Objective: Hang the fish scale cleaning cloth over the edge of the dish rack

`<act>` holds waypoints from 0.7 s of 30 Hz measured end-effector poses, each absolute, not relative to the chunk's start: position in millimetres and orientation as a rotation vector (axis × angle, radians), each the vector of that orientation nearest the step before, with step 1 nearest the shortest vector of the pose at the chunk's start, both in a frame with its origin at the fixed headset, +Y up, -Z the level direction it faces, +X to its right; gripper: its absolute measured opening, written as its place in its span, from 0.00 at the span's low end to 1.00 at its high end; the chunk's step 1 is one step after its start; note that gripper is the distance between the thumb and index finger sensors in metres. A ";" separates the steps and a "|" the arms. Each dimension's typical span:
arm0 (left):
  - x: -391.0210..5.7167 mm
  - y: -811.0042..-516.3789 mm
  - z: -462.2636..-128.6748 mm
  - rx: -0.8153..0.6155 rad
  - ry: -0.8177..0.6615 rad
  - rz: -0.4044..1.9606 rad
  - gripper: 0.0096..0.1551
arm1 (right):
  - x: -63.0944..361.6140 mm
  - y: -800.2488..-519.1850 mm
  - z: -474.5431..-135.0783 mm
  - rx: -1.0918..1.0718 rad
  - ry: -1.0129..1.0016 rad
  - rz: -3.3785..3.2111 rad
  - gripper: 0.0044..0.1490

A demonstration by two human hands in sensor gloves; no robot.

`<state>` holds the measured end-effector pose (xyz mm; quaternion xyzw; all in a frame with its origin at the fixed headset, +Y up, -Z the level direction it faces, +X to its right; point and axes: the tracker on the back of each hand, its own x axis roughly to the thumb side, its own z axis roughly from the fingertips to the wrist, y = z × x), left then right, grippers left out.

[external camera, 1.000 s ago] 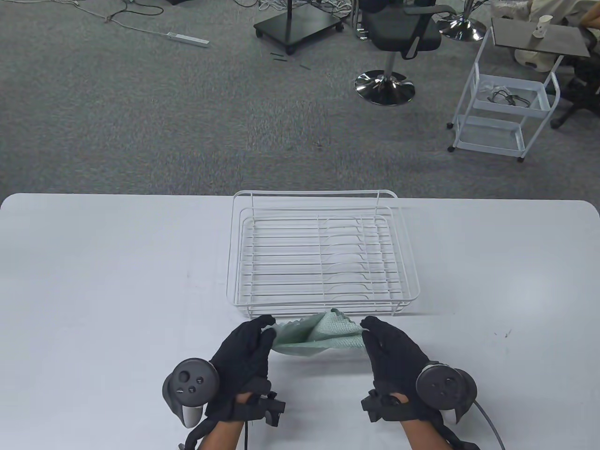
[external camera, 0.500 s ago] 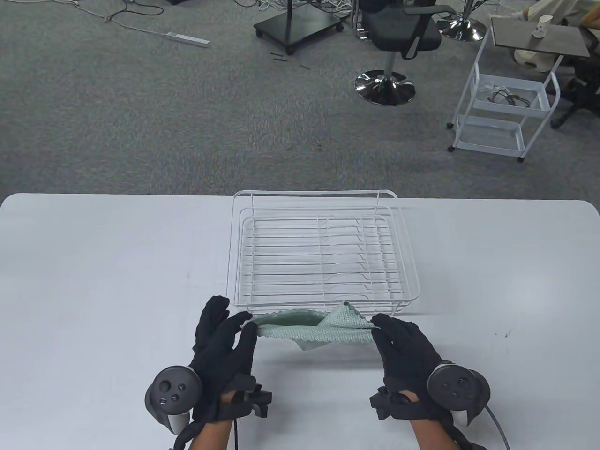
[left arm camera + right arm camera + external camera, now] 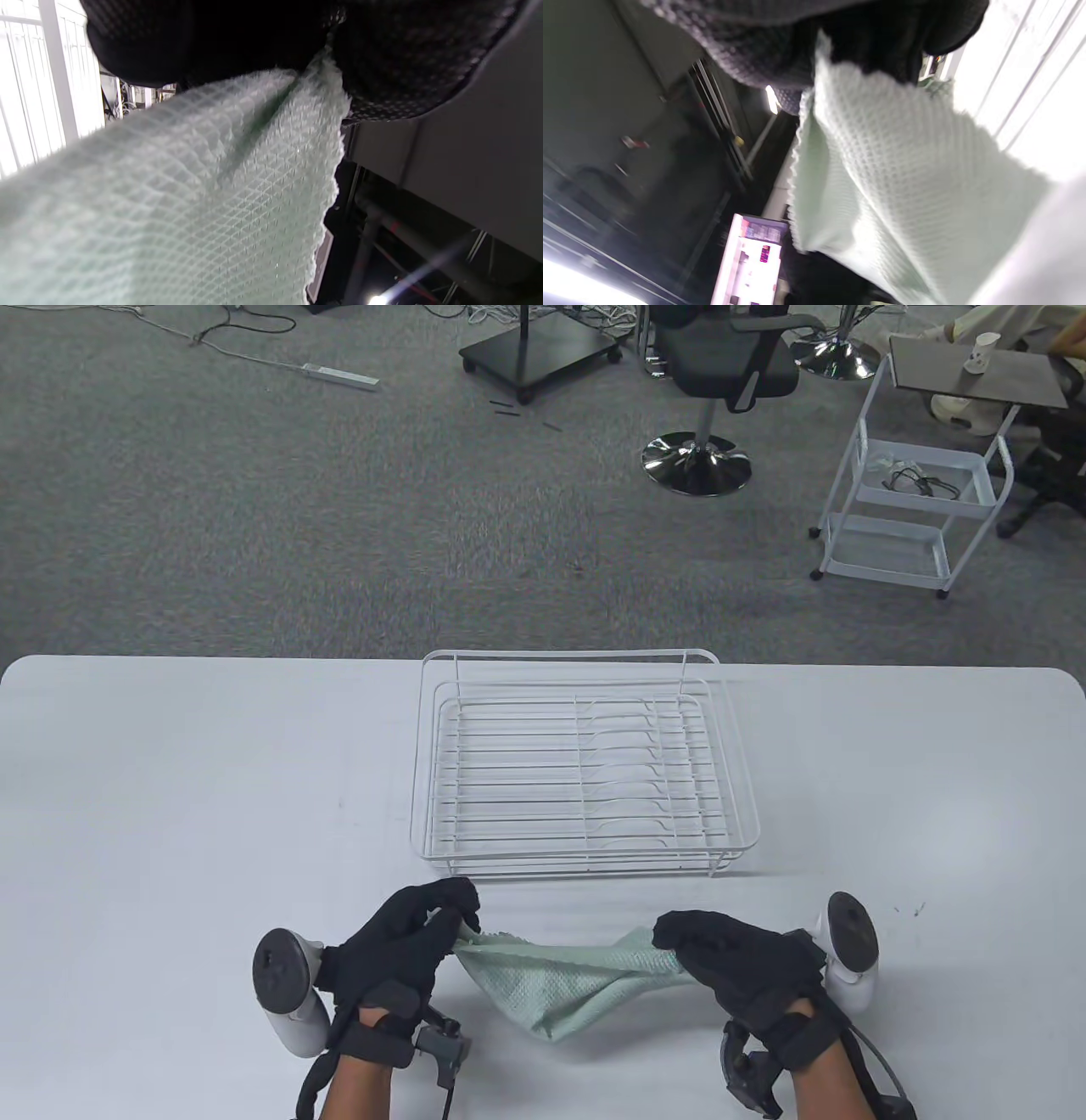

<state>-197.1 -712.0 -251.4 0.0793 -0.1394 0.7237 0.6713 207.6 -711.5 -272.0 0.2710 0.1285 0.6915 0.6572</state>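
A pale green waffle-weave cloth [image 3: 564,984] hangs stretched between my two hands above the table, near the front edge. My left hand [image 3: 441,920] pinches its left corner and my right hand [image 3: 679,942] pinches its right corner; the middle sags to a point. The cloth fills the left wrist view [image 3: 191,203] and the right wrist view [image 3: 903,178], held under the gloved fingertips. The white wire dish rack [image 3: 585,768] stands on the table just beyond the hands, its near edge [image 3: 585,857] a short way from the cloth and not touching it.
The white table [image 3: 170,814] spreads wide on both sides of the rack. Beyond its far edge is grey carpet with an office chair [image 3: 721,381], a white trolley [image 3: 916,509] and a black wheeled stand [image 3: 534,347].
Both hands have drawn back toward me with the cloth, away from the rack's near edge, and turned so the trackers face outward. The cloth now sags lower between them.
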 end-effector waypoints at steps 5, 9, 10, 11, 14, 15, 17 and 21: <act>-199.2 -707.4 -249.4 0.189 -0.309 1.519 0.22 | 199.2 -704.4 -265.7 0.544 0.155 1.924 0.33; -197.3 -702.5 -243.5 0.269 -0.287 1.365 0.22 | 197.4 -690.6 -255.0 0.456 -0.286 2.199 0.21; -197.9 -702.1 -242.2 0.291 -0.272 1.327 0.23 | 198.0 -689.5 -254.6 0.443 -0.251 2.164 0.20; -198.6 -702.0 -241.6 0.300 -0.268 1.319 0.23 | 199.5 -690.3 -253.0 0.429 -0.181 2.143 0.20; -197.9 -700.5 -241.4 0.291 -0.293 1.339 0.24 | 205.4 -689.2 -250.9 0.459 -0.275 2.181 0.19; -197.3 -699.5 -241.1 0.292 -0.297 1.324 0.24 | 206.4 -687.4 -249.8 0.470 -0.300 2.192 0.19; -195.3 -694.1 -238.7 0.307 -0.323 1.275 0.25 | 208.6 -680.0 -247.3 0.536 -0.402 2.145 0.19; -189.3 -677.4 -231.3 0.366 -0.394 1.188 0.27 | 213.2 -662.3 -237.3 0.561 -0.572 2.053 0.20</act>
